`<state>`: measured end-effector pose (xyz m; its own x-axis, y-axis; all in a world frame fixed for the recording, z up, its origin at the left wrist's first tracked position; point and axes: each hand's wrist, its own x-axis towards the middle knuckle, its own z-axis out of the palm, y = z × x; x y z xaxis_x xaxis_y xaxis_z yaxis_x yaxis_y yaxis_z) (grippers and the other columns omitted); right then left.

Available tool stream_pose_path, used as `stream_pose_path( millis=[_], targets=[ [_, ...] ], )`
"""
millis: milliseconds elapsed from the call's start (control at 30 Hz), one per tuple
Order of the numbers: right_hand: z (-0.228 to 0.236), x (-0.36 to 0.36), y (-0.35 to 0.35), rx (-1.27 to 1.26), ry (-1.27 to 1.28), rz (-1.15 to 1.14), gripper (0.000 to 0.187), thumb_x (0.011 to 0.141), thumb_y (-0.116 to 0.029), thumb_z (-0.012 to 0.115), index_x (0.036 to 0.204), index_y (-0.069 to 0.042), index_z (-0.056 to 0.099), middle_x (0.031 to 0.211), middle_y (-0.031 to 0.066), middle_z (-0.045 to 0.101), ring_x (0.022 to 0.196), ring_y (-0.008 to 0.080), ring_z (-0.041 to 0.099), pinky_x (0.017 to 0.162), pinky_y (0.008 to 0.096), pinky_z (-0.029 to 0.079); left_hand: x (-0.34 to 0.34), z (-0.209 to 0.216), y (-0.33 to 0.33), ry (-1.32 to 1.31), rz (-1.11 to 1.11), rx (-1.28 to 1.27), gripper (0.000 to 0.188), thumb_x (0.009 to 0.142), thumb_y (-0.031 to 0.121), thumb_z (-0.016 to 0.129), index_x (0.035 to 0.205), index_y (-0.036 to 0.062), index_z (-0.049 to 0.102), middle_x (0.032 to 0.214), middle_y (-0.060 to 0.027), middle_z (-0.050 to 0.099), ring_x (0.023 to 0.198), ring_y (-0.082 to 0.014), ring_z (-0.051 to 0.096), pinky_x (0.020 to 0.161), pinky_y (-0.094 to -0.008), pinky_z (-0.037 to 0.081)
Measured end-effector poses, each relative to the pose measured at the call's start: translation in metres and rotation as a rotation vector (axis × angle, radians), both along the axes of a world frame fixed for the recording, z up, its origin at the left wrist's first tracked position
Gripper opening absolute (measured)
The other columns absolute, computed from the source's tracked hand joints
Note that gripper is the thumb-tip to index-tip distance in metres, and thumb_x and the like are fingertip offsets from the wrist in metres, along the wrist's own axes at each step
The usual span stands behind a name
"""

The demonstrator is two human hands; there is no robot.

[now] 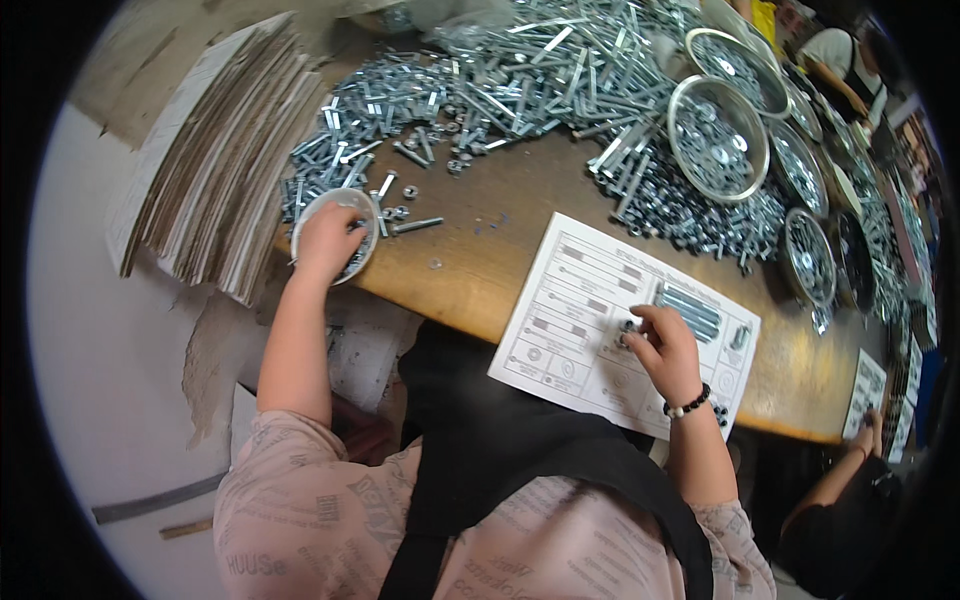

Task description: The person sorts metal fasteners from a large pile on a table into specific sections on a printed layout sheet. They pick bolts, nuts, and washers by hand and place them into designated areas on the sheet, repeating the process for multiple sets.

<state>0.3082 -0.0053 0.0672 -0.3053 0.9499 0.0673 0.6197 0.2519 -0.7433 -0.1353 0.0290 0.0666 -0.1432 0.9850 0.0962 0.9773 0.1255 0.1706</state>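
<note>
Right of centre, nuts [627, 326] sit at the fingertips of the nearer right hand [668, 352] — whether pinched or loose, I cannot tell — with bolts [690, 312] slanting down-right just above it, while the left hand [330, 242], grip hidden, dips into the bowl [372, 222] at left.

Finding a heap of bolts [540, 60] lying along the back of the table [480, 210]. Noting a stack of sheets [205, 165] standing left of this heap. Locating a cup [350, 196] at the front-left edge, left hand [330, 240] reaching inside. Recording a card [515, 365] lying at the front right, carrying rods [688, 312], right hand [662, 345] beside them. Observing nuts [690, 205] lying behind the card, bowls [675, 150] standing farther back and right.
</note>
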Motion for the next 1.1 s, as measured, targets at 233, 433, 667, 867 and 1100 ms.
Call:
stream_pose_path(
  millis=[233, 433, 667, 867, 1100],
  targets=[
    [-0.008, 0.012, -0.004, -0.012, 0.004, -0.064, 0.027, 0.074, -0.013, 0.067, 0.099, -0.006, 0.06, 0.074, 0.0063, 0.053, 0.058, 0.017, 0.05, 0.056, 0.029, 0.042, 0.103, 0.015, -0.011, -0.542, -0.258, 0.152, 0.023, 0.067, 0.004, 0.061, 0.091, 0.0029, 0.059, 0.084, -0.0069, 0.056, 0.073, -0.0172, 0.055, 0.065, -0.0279, 0.046],
    [-0.003, 0.007, -0.004, 0.03, 0.047, -0.045, 0.026, 0.074, -0.011, 0.067, 0.098, -0.005, 0.06, 0.074, 0.0062, 0.054, 0.057, 0.0162, 0.05, 0.055, 0.0284, 0.041, 0.181, -0.02, -0.042, -0.39, -0.816, -0.192, 0.025, 0.069, 0.013, 0.066, 0.092, 0.0097, 0.06, 0.086, -0.007, 0.057, 0.084, -0.0258, 0.056, 0.074, -0.0377, 0.043],
    [-0.006, 0.01, -0.006, 0.014, 0.059, -0.047, 0.024, 0.074, -0.012, 0.066, 0.096, -0.005, 0.06, 0.072, 0.0059, 0.053, 0.057, 0.017, 0.049, 0.055, 0.0288, 0.041, 0.184, -0.018, -0.041, -0.26, -0.887, -0.28, 0.027, 0.069, 0.017, 0.066, 0.095, 0.013, 0.06, 0.089, -0.0047, 0.057, 0.087, -0.0244, 0.056, 0.077, -0.038, 0.04],
    [-0.012, 0.01, -0.012, -0.01, 0.067, -0.052, 0.024, 0.073, -0.01, 0.066, 0.095, -0.005, 0.061, 0.073, 0.006, 0.052, 0.061, 0.0181, 0.049, 0.056, 0.029, 0.042, 0.184, -0.02, -0.044, -0.264, -0.898, -0.26, 0.028, 0.071, 0.019, 0.066, 0.097, 0.013, 0.059, 0.091, -0.006, 0.057, 0.089, -0.0245, 0.056, 0.076, -0.0377, 0.04],
    [-0.012, 0.012, -0.01, -0.019, 0.083, -0.036, 0.024, 0.073, -0.009, 0.066, 0.096, -0.005, 0.06, 0.073, 0.0063, 0.052, 0.062, 0.0174, 0.051, 0.057, 0.0282, 0.042, 0.133, -0.014, -0.01, -0.128, -0.441, 0.056, 0.022, 0.074, 0.018, 0.06, 0.093, 0.0069, 0.059, 0.087, -0.0102, 0.057, 0.089, -0.0274, 0.056, 0.075, -0.0389, 0.045]
  ],
)
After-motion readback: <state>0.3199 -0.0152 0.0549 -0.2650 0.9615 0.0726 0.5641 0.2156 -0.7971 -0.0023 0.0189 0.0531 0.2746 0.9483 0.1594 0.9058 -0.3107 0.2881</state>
